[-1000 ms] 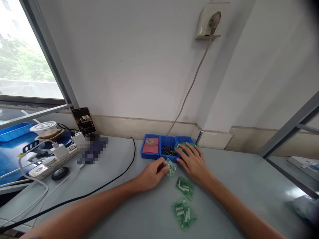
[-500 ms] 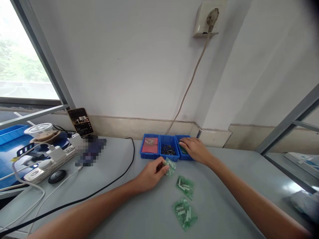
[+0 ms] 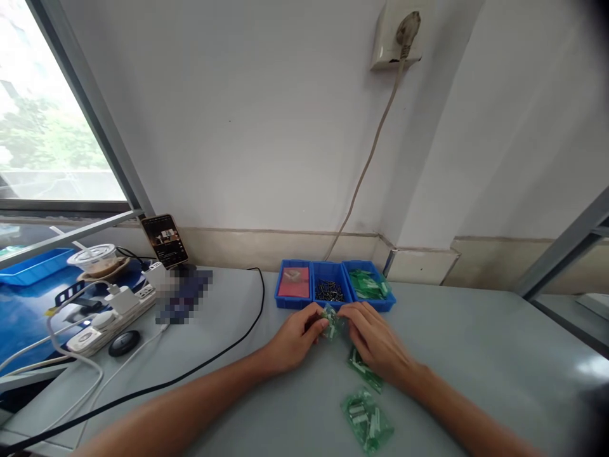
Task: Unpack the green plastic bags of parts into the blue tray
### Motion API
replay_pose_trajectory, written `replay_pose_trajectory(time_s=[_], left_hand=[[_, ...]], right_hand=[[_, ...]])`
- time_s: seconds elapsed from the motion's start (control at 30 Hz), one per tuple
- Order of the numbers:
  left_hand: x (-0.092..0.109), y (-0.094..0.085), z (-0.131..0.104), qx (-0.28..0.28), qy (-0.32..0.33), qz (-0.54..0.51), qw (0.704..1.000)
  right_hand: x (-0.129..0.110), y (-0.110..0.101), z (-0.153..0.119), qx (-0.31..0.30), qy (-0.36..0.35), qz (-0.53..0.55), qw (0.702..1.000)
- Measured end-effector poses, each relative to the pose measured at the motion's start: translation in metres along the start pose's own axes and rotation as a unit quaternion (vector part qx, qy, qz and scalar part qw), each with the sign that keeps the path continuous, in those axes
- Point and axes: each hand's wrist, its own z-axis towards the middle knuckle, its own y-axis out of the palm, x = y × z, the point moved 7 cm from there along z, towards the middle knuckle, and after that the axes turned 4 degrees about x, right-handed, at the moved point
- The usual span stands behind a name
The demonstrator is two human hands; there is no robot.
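Note:
My left hand (image 3: 295, 337) is closed in a pinch on a small green plastic bag (image 3: 332, 322), just in front of the blue trays. From the other side my right hand (image 3: 373, 336) meets this bag, its fingers bent and the tips at the bag's right edge. Under my right hand lies a second green bag (image 3: 365, 371) with pale pieces inside, partly covered. Nearer to me on the table is another filled green bag (image 3: 367, 420). The fingers hide some of the held bag's contents.
Three joined blue trays hold a pink sheet with a small clear packet (image 3: 294, 282), dark screws (image 3: 329, 291) and green bags (image 3: 368, 284). A black cable (image 3: 209, 353) crosses the table at left, near a power strip (image 3: 114, 320), black mouse (image 3: 124, 343) and propped phone (image 3: 165, 240).
My right hand has left the right-hand tray and come down and left to the bag at my left hand. The green bags in that tray now show. The view has shifted slightly.

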Motion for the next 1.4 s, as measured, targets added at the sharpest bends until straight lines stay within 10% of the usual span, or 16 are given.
replay_pose_trajectory(time_s=[0.37,1.4], left_hand=[[0.003,-0.004,-0.001,0.010,0.016,0.032,0.999],[0.001,0.004,-0.001,-0.047,0.006,0.059,0.997]], right_hand=[[0.022,0.008,-0.007,0.010,0.148,0.144,0.978],[0.012,0.014,-0.007,-0.057,0.133,0.149,0.978]])
